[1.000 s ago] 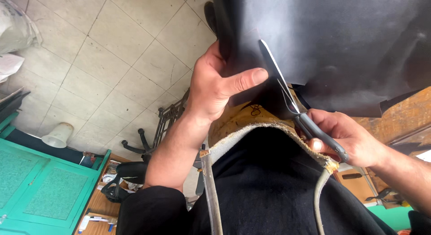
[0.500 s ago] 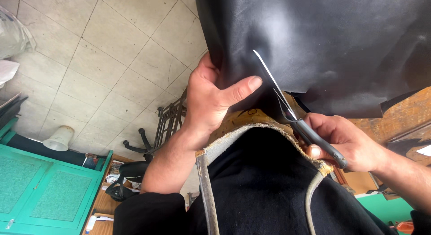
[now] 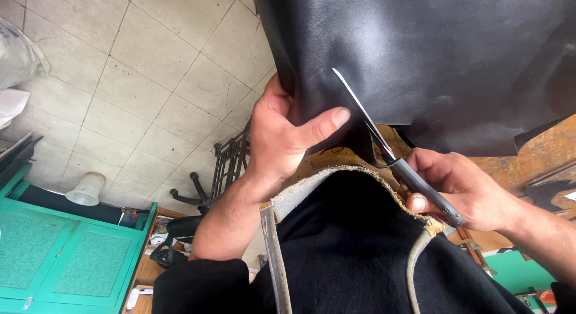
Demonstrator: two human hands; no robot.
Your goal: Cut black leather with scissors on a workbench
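Gripping: your left hand (image 3: 282, 137) is clamped on the edge of the black leather sheet (image 3: 444, 56), thumb flat on top, fingers hidden beneath.
Right hand: your right hand (image 3: 462, 191) is wrapped tight round the grey handle of the scissors (image 3: 384, 143).
Scissors: one pair; the long blade lies across the leather just beside your left thumb, tip pointing away from you. You cannot tell whether the blades are parted.
Leather: one large sheet, smooth and shiny, filling the upper right of the view and hanging over the wooden bench (image 3: 543, 143).
Apron: one dark apron (image 3: 354, 254) with a frayed pale rim and two straps, right below your hands.
Floor: pale square tiles (image 3: 132, 74) on the left.
Room: one green cabinet (image 3: 60, 260) at lower left, one white cup-shaped thing (image 3: 84, 190) beside it, one black metal frame (image 3: 225, 161) behind your left wrist, one white bag (image 3: 18, 56) at the left edge.
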